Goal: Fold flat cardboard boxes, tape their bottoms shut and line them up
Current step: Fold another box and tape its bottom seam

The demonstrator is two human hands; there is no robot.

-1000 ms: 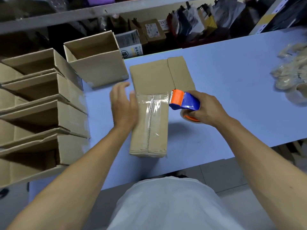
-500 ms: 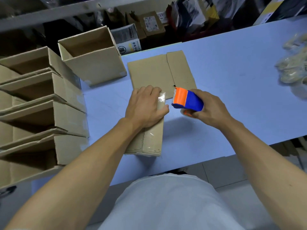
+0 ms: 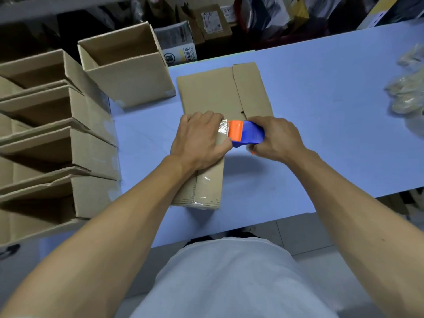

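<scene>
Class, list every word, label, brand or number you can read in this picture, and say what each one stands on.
"DELOGIST", uncertain: vertical print on the white printed carton behind the blue table.
Chinese characters and a round symbol on that carton: too blurred to read.
White shipping label on the brown parcel: too small to read.

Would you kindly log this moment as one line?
left hand: presses tape on box | right hand: grips dispenser | finished boxes: left

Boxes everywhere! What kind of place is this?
Probably a packing or shipping room. Folded boxes line the table, the right hand grips a tape dispenser, and parcels crowd the shelves behind.
</scene>
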